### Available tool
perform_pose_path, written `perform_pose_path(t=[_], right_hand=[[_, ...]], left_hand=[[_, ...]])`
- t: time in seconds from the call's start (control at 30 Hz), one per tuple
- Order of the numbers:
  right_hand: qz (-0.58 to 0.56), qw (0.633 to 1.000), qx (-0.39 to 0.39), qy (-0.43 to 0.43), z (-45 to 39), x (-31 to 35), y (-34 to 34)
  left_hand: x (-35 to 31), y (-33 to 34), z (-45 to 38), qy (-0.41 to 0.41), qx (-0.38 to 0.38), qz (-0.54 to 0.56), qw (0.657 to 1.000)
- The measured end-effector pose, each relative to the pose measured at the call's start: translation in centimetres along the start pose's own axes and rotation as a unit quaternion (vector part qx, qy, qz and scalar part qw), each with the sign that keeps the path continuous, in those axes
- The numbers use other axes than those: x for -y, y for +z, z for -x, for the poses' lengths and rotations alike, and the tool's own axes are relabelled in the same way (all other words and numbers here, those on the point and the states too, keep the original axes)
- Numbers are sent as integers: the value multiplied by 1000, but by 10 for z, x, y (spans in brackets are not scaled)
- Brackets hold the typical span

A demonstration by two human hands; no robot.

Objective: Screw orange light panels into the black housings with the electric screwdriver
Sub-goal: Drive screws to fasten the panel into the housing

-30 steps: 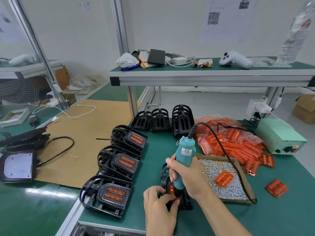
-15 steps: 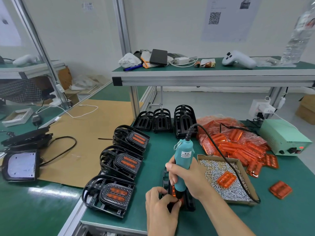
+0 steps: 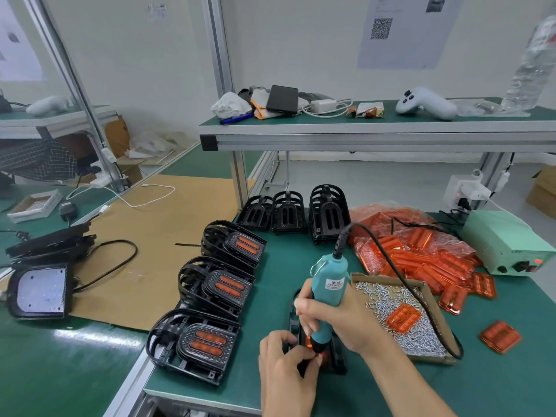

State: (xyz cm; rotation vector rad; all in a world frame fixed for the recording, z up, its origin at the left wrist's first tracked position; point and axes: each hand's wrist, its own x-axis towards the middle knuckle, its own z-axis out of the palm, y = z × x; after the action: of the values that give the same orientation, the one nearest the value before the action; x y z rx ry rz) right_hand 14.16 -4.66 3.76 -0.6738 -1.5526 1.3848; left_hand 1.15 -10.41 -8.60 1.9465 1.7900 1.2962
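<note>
Two hands work near the tabletop's front edge: our right hand (image 3: 340, 322) wraps the electric screwdriver (image 3: 326, 299), upright on the black housing (image 3: 337, 356), while our left hand (image 3: 285, 365) pinches the light, stiff, probably brittle orange light panel (image 3: 307, 341) at its rim.

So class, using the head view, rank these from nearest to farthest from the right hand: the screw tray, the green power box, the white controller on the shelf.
1. Screw tray: just right of the right hand, beside the wrist.
2. Green power box: far right on the table, behind the orange panels.
3. White controller: up on the shelf, at the back.
</note>
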Motion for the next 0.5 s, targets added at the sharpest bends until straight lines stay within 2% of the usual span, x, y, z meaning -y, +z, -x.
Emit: perform_pose_path(t=[0.1, 0.17, 0.27, 0.37, 0.5], right_hand=[[-56, 997, -37, -44, -7, 14, 2], [-184, 974, -114, -66, -14, 19, -3], [-419, 880, -215, -55, -14, 10, -23], [-545, 788, -284, -27, 2, -17, -52], [-590, 744, -313, -4, 26, -53, -71]], left_hand=[[-1, 0, 1, -4, -9, -1, 1000], [-2, 0, 2, 9, -20, -6, 1000], [-2, 1, 4, 47, -40, -23, 998], [-1, 3, 6, 78, -52, -37, 995], [-1, 5, 6, 94, -56, -27, 994]])
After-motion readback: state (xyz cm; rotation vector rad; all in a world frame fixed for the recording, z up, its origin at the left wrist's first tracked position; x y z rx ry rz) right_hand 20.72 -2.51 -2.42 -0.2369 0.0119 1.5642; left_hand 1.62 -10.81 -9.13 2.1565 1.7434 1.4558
